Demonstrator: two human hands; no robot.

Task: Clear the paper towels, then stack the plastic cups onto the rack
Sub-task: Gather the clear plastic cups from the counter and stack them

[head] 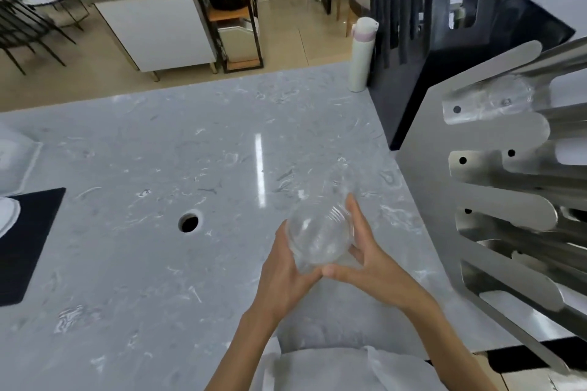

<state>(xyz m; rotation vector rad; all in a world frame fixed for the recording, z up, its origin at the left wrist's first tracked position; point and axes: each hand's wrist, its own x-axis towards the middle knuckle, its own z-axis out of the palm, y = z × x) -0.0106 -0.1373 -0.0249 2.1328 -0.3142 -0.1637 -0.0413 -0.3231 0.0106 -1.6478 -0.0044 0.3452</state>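
Observation:
A stack of clear plastic cups (320, 233) lies tilted above the grey marble counter (158, 168), its open mouth facing me. My left hand (286, 276) grips the stack from the left and below. My right hand (368, 259) grips it from the right, fingers along its side. The far end of the stack reaches up and away and is hard to make out. A steel cup rack (495, 200) with long slots stands just right of the hands; one clear cup (508, 97) sits in its top slot. No paper towels show near the hands.
A round hole (189, 222) is cut in the counter left of the hands. A black mat (28, 241) and a white object lie at the left edge. A white thermos (362, 54) stands at the far edge beside a black rack (413, 51).

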